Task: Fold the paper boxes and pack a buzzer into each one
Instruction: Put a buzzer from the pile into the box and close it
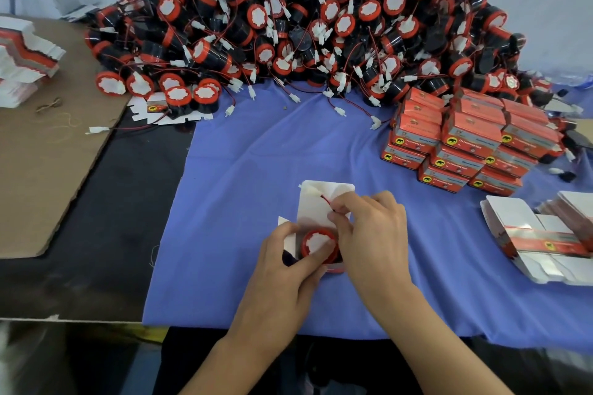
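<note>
A paper box [316, 202] stands open on the blue cloth, its white lid flap raised toward the back. A red-rimmed buzzer [317, 242] with a white face sits inside it. My left hand [285, 263] grips the box's left side, thumb lying across the buzzer's face. My right hand [369, 228] pinches the buzzer's thin red wire [325, 200], whose white connector lies against the flap. A big heap of loose buzzers [321, 26] fills the back of the table.
Packed red boxes [465, 141] are stacked at the right. Flat unfolded box blanks [545, 244] lie at the far right, more blanks [22, 54] at the far left on brown cardboard [41, 163]. Blue cloth [256, 170] covers the table's middle.
</note>
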Demonstrator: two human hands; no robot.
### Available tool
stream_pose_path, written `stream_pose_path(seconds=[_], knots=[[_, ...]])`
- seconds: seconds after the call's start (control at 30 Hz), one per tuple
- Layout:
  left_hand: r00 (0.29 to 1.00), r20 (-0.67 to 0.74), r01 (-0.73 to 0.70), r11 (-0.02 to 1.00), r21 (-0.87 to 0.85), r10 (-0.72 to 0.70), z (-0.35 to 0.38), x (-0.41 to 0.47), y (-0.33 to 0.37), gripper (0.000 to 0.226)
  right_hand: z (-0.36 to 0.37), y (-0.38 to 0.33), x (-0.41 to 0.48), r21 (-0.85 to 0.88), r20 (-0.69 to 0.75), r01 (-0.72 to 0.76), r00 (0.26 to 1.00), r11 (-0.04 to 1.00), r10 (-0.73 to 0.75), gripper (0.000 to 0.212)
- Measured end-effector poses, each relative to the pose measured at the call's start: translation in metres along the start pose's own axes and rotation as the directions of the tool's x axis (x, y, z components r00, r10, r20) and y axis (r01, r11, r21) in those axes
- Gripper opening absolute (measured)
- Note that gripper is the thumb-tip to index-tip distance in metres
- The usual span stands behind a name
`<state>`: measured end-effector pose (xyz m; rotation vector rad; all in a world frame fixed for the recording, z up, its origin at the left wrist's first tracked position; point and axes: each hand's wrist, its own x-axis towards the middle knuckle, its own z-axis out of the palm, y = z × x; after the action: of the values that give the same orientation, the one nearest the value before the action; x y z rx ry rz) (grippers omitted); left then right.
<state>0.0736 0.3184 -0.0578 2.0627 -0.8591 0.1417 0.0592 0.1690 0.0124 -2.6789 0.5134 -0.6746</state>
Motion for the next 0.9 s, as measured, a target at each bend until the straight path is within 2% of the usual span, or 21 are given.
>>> stream_pose_path(seconds=[0.13, 0.23, 0.3, 0.4, 0.53, 0.57, 0.67, 0.8, 0.9], knots=[[0.999, 0.044, 0.003, 0.999, 0.038, -0.005, -0.011, 0.007, 0.006, 0.035, 0.003, 0.007, 0.002, 0.127, 0.137, -0.015, 0.991, 0.992, -0.003, 0.019], [0.998, 0.020, 0.056, 0.998, 0.039, -0.057, -0.017, 0.013, 0.007, 0.023, 0.002, 0.009, -0.003, 0.007, 0.151, 0.168, 0.974, 0.986, -0.168, 0.018], [0.996, -0.024, 0.085, 0.994, 0.070, -0.083, -0.016, 0.015, 0.011, 0.007, 0.001, 0.009, -0.007, -0.073, 0.151, 0.204, 0.970, 0.976, -0.191, 0.017], [0.973, -0.146, 0.181, 0.983, 0.011, -0.177, -0.018, 0.016, 0.020, 0.029, 0.000, 0.008, -0.014, -0.137, 0.158, 0.223, 0.967, 0.965, -0.201, 0.030], [0.906, -0.351, 0.195, 0.969, -0.151, -0.237, -0.024, 0.025, 0.024, 0.037, 0.003, 0.008, -0.020, -0.256, 0.129, 0.298, 0.953, 0.920, -0.273, 0.039], [0.907, -0.341, 0.204, 0.967, -0.153, -0.245, -0.025, 0.030, 0.025, 0.039, 0.003, 0.009, -0.021, -0.263, 0.119, 0.315, 0.948, 0.912, -0.294, 0.040], [0.937, -0.189, 0.277, 0.955, -0.111, -0.294, -0.024, 0.041, 0.022, 0.050, 0.005, 0.013, -0.026, -0.274, 0.093, 0.337, 0.941, 0.901, -0.324, 0.041], [0.945, -0.188, 0.277, 0.961, 0.020, -0.269, -0.027, 0.039, 0.018, 0.049, 0.012, 0.013, -0.033, -0.248, 0.033, 0.262, 0.965, 0.933, -0.262, 0.038], [0.972, -0.200, 0.165, 0.967, 0.193, -0.126, -0.029, 0.039, 0.019, 0.034, 0.016, 0.015, -0.036, -0.233, -0.022, 0.220, 0.973, 0.947, -0.232, 0.035]])
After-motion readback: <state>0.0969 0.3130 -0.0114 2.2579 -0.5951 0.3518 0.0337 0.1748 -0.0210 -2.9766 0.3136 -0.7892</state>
